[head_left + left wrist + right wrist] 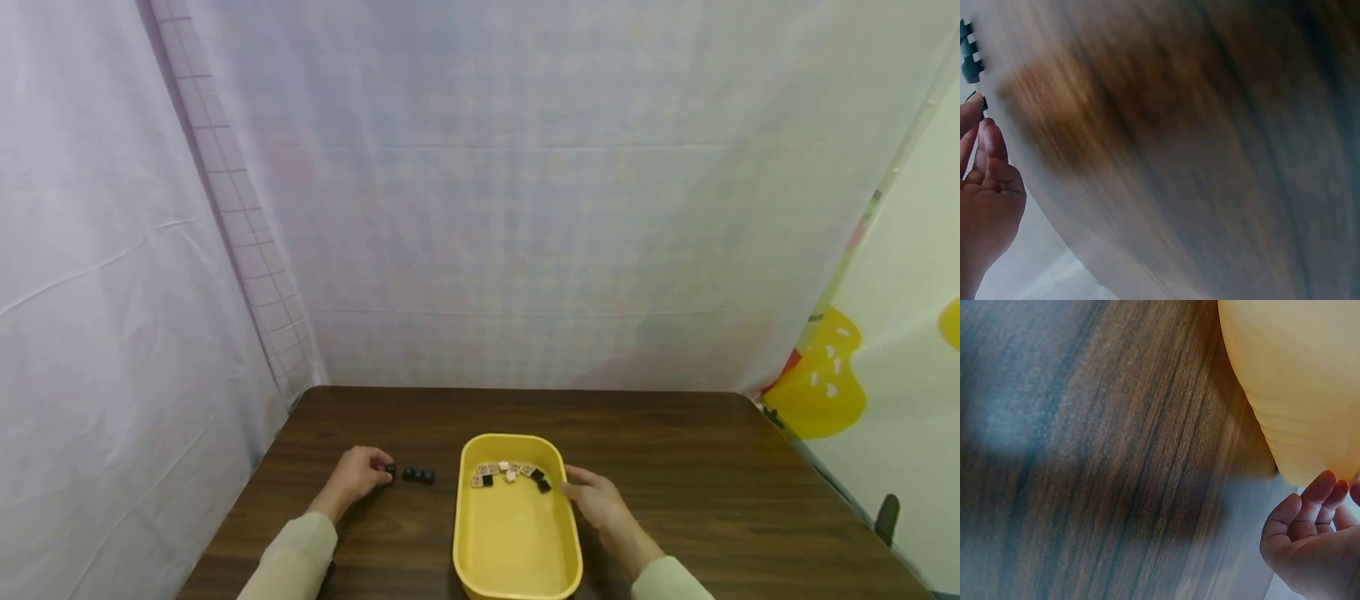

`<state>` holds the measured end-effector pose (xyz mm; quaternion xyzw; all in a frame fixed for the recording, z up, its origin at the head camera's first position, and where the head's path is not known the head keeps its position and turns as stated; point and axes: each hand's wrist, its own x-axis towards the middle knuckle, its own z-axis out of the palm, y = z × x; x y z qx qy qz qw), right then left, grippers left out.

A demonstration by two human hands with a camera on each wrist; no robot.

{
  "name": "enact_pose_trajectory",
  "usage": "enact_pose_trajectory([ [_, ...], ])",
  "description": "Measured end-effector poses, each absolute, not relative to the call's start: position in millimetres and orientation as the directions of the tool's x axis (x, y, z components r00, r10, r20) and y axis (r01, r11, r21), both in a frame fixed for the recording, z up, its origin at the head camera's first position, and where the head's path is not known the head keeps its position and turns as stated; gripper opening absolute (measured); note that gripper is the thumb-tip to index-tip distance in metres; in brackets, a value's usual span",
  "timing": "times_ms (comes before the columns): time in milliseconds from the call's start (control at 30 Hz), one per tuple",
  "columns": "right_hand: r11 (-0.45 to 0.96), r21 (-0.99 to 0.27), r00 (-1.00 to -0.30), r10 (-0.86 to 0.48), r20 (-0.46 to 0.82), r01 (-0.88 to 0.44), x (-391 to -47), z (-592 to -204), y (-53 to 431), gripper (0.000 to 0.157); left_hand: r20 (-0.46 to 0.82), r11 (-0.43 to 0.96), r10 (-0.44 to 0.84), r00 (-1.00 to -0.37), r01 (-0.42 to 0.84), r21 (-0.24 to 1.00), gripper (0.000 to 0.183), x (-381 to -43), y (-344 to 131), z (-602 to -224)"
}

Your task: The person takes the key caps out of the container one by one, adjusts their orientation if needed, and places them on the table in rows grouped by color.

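Note:
My left hand pinches a small black block between thumb and fingertips at the tabletop. To its right, a short row of similar black blocks lies on the table. The left wrist view catches that row at its edge, beside the hand. My right hand grips the right side of a yellow plastic tub, thumb over the rim and fingers along the outer wall. Inside the tub, near its far end, lie several small tiles, some pale with markings and some black.
The brown wood-grain table extends to both sides and behind the tub. A pale curtain hangs beyond its far edge, and white sheeting hangs on the left.

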<state>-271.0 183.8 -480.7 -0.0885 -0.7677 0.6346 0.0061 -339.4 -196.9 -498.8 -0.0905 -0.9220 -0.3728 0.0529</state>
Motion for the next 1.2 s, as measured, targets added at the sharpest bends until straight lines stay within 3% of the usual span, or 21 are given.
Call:
enact_pose_trajectory([
  [500,0.185,-0.974,-0.984,0.141,-0.105,0.13,-271.4,-481.8,183.1,0.044,0.282,0.653,0.276,-0.919,0.394,0.646,0.017,-341.0,-196.0,-507.2],
  [867,0.176,-0.974,-0.983,0.14,-0.121,0.145,-270.4,-479.8,182.8,0.044,0.178,0.696,0.149,-0.973,0.231,0.68,0.028,-339.1,-186.3,-501.5],
  [1200,0.157,-0.977,-0.983,0.133,-0.123,0.144,-271.0,-480.8,182.2,0.044,0.167,0.681,0.127,-0.978,0.209,0.702,0.032,-340.2,-184.1,-488.1],
])
